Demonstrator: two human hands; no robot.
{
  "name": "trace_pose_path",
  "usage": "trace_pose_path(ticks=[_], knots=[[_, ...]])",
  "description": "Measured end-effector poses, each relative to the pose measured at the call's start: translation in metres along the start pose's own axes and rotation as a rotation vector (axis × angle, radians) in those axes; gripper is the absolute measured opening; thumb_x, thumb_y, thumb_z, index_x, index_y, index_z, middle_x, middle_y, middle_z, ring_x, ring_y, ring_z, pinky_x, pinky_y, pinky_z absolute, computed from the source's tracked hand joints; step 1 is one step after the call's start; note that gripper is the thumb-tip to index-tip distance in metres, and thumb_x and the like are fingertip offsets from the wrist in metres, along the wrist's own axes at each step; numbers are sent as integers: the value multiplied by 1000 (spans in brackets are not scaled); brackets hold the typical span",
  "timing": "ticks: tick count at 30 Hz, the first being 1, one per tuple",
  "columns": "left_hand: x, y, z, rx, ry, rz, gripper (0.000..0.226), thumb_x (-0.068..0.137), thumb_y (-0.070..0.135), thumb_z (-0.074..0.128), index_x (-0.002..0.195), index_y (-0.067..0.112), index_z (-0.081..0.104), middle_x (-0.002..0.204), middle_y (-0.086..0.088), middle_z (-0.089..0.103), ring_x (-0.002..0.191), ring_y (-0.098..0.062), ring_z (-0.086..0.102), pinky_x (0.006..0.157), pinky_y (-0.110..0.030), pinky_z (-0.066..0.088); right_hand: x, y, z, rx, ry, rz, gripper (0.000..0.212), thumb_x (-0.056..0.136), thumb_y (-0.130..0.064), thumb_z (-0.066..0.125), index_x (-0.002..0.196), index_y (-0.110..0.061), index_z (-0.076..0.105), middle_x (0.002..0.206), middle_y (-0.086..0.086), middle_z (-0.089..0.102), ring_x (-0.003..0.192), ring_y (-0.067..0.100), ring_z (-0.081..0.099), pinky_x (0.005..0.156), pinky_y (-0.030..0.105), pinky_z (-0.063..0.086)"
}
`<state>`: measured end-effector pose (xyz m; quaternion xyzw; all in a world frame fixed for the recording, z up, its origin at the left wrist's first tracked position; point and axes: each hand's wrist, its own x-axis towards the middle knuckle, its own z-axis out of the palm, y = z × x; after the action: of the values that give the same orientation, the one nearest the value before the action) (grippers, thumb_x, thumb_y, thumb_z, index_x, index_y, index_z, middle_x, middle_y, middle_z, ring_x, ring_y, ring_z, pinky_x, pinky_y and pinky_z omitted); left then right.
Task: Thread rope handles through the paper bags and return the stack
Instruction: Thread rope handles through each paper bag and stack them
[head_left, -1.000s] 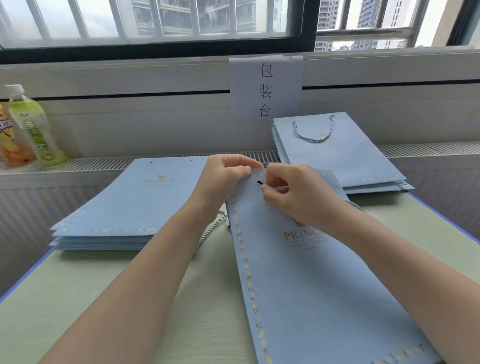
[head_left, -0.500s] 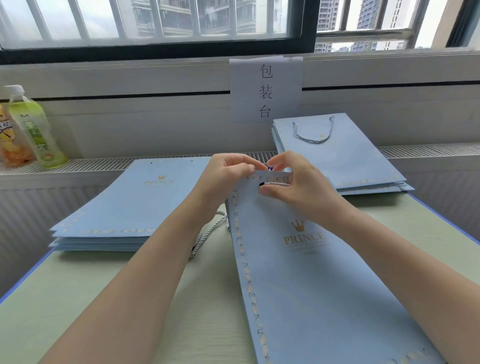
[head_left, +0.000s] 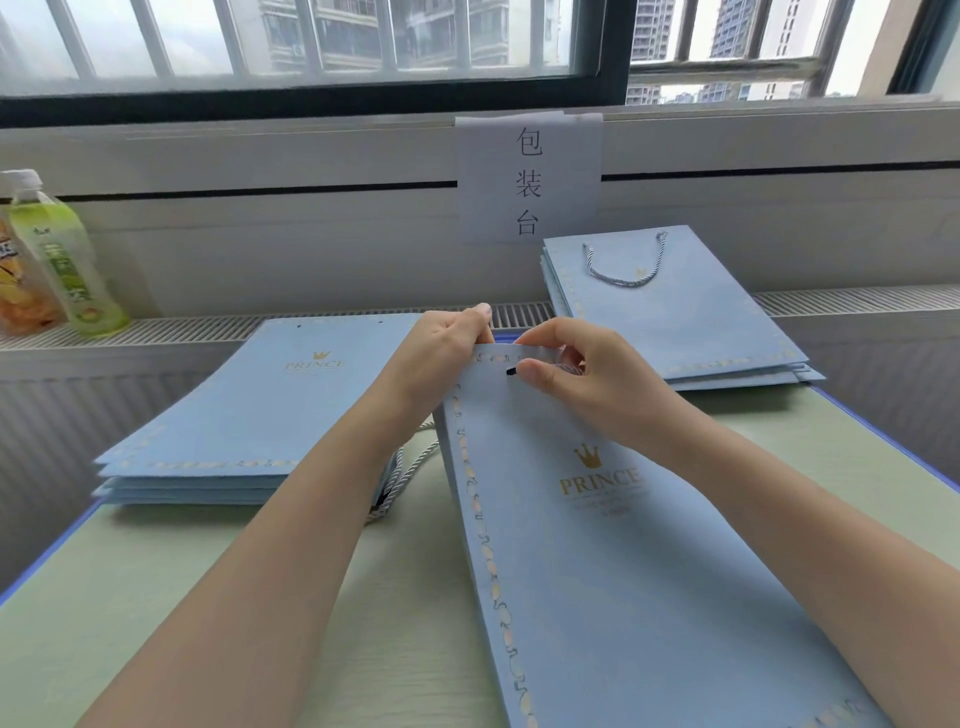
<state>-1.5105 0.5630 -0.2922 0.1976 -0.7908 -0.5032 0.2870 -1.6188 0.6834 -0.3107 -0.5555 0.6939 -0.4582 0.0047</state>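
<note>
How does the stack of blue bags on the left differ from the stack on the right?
The left stack has a top bag with bare punched holes and no handle; the right stack has a top bag with a rope handle threaded. The left stack sits nearer, the right one by the sign. Both are light blue with patterned borders.

Two bare forearms — no sleeves, no watch or rings on the hands (head_left: 519, 369).

Barred window (head_left: 311, 36) above pale green table (head_left: 156, 597), daylight outside.
</note>
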Motion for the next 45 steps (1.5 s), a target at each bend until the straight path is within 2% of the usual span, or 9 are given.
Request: trace_pose_path(ticks=[8,18,24,28,34,36,39,42,45], knots=[[-2,1,1,-21,-38,50,50,99,38,40,67,3,57,53,-4,53,40,-9,49,44,-13,41,3,5,2,17,32,34,17,81,-27,72,89,-18,59,70,-14,55,56,-3,49,59,19,39],[-2,-6,8,-44,71,126,59,100,33,42,70,-18,45,62,-13,40,50,-20,37,47,-24,30,2,4,-2,-108,28,-17,16,86,-27,67,97,-20,59,76,-18,49,65,-15,46,60,6,33],[-2,-8,9,65,149,207,45,101,24,41,70,-8,41,57,-2,30,49,-13,27,50,-28,24,1,9,-2,-147,22,-71,25,89,-19,63,113,-12,62,83,-18,45,68,-16,44,68,3,33],[4,-15,9,216,170,189,38,97,25,50,64,11,41,56,4,38,54,-14,34,54,-29,28,3,12,-6,-234,153,-126,16,88,-11,64,103,-7,64,102,-2,43,64,-10,42,70,0,32],[8,-18,1,524,135,-34,31,93,32,52,69,13,50,70,0,53,74,-23,52,67,-31,39,8,12,-35,-345,331,-100,22,93,-23,58,78,-8,66,63,-6,48,56,8,43,57,24,32],[5,-18,2,738,114,-103,26,95,30,46,78,11,50,76,-3,53,82,-28,52,68,-32,37,9,9,-43,-230,375,-75,27,95,-24,54,75,-9,63,52,-6,41,46,8,36,50,16,27],[-1,-21,10,977,185,21,20,97,27,40,95,11,51,94,-4,57,94,-28,50,77,-34,37,11,5,-53,336,296,71,25,99,-17,47,79,-12,63,54,-5,39,49,7,32,50,16,29],[-7,-11,24,498,87,265,31,95,47,40,92,19,54,92,2,62,87,-12,55,77,-24,39,9,0,-50,757,78,178,21,98,-5,44,90,-7,63,65,-1,48,58,9,42,55,18,35],[-12,-3,36,100,-87,334,22,88,44,55,90,22,59,68,8,62,64,-5,57,68,-22,45,6,-4,-41,715,-39,162,18,95,-1,48,95,-10,63,68,-2,59,65,11,50,62,20,41]])
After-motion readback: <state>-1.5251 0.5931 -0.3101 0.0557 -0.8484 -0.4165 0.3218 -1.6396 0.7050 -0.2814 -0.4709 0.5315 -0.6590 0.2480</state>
